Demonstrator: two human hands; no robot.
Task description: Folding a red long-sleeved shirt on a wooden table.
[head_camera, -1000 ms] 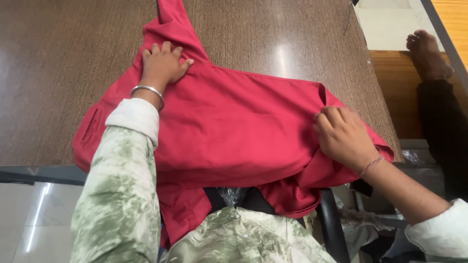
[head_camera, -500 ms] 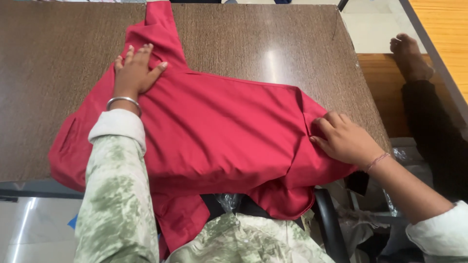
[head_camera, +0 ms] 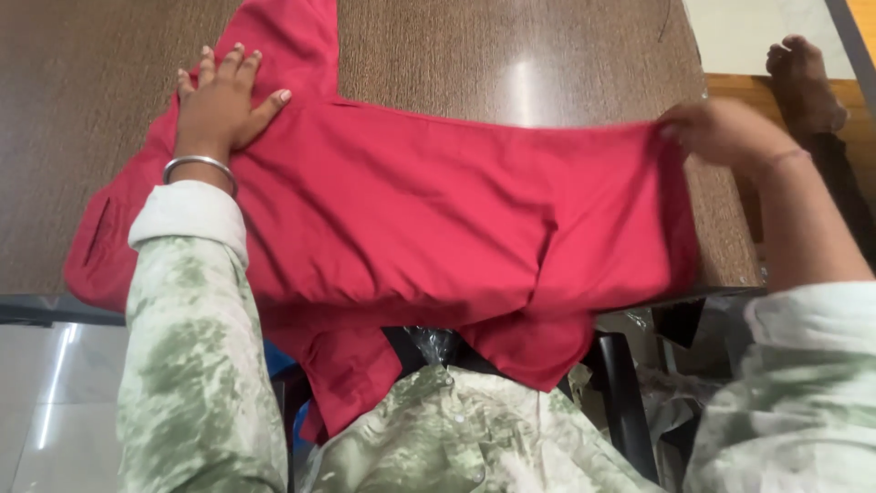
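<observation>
On the brown wood-grain table the left hand lies flat, fingers spread, palm pressing down on the red shirt near where a sleeve runs up toward the far edge. Nothing pinched there, it's just an open hand pinning the cloth. A silver bangle sits on that wrist, right above a white cuff and a green-and-white patterned sleeve.

Over at the table's right edge, the right hand has the shirt's right edge gripped, fingers closed around the fabric, and the cloth looks pulled taut and lifted a bit off the surface. It's kinda blurry so I can't make out exactly how the fingers sit.

The shirt itself is spread wide across the table, with its near part hanging over the front edge down toward the person's lap. A black chair arm shows below that. Off to the upper right, someone else's bare foot rests on an orange floor.
</observation>
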